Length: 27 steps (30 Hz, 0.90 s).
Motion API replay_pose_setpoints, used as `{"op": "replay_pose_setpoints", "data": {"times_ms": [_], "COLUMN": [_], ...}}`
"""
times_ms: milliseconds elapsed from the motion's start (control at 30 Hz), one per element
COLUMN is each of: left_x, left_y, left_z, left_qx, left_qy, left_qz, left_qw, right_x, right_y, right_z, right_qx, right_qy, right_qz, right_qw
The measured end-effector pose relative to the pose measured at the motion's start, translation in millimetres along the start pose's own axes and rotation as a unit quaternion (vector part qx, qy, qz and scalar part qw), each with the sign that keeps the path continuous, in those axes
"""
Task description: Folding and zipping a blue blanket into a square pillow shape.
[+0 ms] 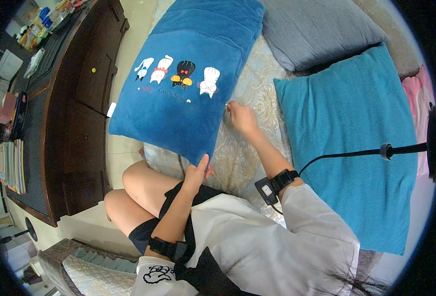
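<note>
A blue plush cushion (170, 114), printed with several cartoon cats and some lettering, lies in front of me on the patterned sofa cover (266, 85). My left hand (197, 174) grips its near corner, thumb on top and fingers underneath. At the cushion's right side edge, my right hand (242, 116) has thumb and forefinger pinched together. A tiny shiny piece (227, 106), seemingly a zipper pull, shows at those fingertips. The seam beneath it is too small to make out. A white tag (111, 110) sticks out from the cushion's left edge.
To the right rest a teal cushion (351, 148) and a grey cushion (321, 33). A dark wooden desk (81, 122) stands at left, bearing books (12, 166) and small items. A black cable (344, 154) runs from my right arm's strap across the teal cushion.
</note>
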<state>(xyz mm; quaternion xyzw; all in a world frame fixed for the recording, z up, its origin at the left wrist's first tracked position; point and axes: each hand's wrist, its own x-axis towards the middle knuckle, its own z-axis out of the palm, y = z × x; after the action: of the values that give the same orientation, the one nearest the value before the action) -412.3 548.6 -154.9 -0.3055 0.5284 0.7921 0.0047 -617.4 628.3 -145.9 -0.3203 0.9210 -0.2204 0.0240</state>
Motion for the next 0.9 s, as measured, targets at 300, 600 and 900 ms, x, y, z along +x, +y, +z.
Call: {"op": "replay_pose_setpoints", "data": {"times_ms": [300, 600, 900], "left_x": [-3.5, 7.5, 6.4], "left_y": [-3.6, 6.4, 10.7], "left_z": [-5.6, 11.8, -2.3], "left_qx": [-0.022, -0.191, -0.166], "left_qy": [-0.024, -0.032, -0.121], "left_qz": [-0.024, -0.033, 0.013], "left_qw": [0.999, 0.980, 0.979], "right_x": [6.8, 24.0, 35.0], "right_y": [-2.5, -1.6, 10.9], "right_z": [-11.4, 18.4, -2.0], "right_qx": [0.088, 0.474, -0.007], "right_qy": [-0.001, -0.055, 0.079], "right_qz": [-0.010, 0.050, -0.331], "right_qw": [0.996, 0.878, 0.940]}}
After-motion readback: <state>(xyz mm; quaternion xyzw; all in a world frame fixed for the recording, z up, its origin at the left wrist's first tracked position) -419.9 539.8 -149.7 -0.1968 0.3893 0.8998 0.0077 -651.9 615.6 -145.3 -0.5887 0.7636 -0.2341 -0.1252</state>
